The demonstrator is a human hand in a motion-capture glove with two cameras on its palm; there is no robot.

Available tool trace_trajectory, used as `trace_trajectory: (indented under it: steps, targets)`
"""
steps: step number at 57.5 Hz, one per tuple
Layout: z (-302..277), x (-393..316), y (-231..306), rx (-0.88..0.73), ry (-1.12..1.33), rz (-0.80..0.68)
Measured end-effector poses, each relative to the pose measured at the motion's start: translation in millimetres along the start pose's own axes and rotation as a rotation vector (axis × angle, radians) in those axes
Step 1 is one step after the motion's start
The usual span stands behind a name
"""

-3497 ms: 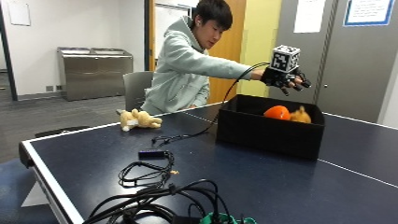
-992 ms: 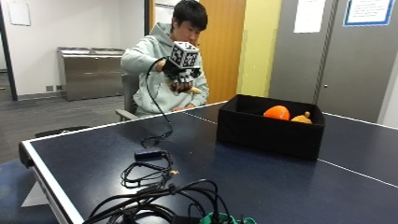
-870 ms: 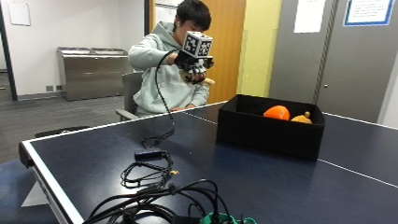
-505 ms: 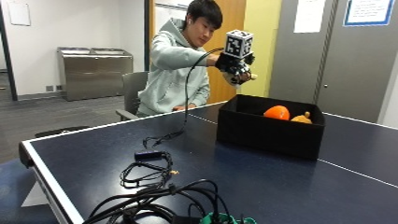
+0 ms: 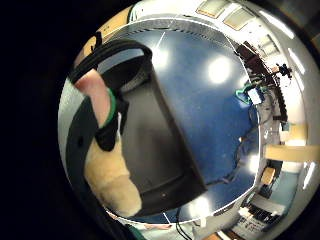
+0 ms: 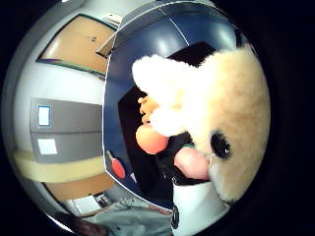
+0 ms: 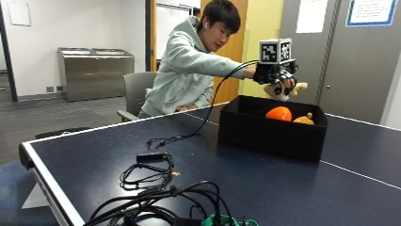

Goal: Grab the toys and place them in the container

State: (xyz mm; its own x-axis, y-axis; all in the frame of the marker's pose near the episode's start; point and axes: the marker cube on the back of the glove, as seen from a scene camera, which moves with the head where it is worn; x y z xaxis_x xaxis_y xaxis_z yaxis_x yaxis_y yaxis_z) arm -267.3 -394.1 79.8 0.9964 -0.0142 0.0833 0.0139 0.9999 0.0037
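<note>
Plush toy held over black box on blue counter.
Cables (image 7: 156,188) lie nearest; beyond, the box (image 7: 272,127) holds an orange toy (image 7: 279,113); above it the grip (image 7: 276,77) has fingers curled round the plush toy (image 7: 285,90).

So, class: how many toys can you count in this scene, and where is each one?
3: a cream plush toy gripped in the gloved right hand above the black container; an orange toy and a tan toy inside it. Others may be hidden.

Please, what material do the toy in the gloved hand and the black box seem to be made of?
The toy looks like plush: cream, fuzzy pile with a shiny black eye. The box seems to be fabric or card, matte black with flat straight walls; which one is unclear.
</note>
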Motion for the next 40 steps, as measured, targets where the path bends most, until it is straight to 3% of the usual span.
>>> trace_trajectory:
  steps: [13, 40]
  targets:
    - [31.0, 5.5, -2.5, -0.040, -0.027, 0.084]
    - [-18.1, 6.1, 58.3, 0.347, -0.060, -0.103]
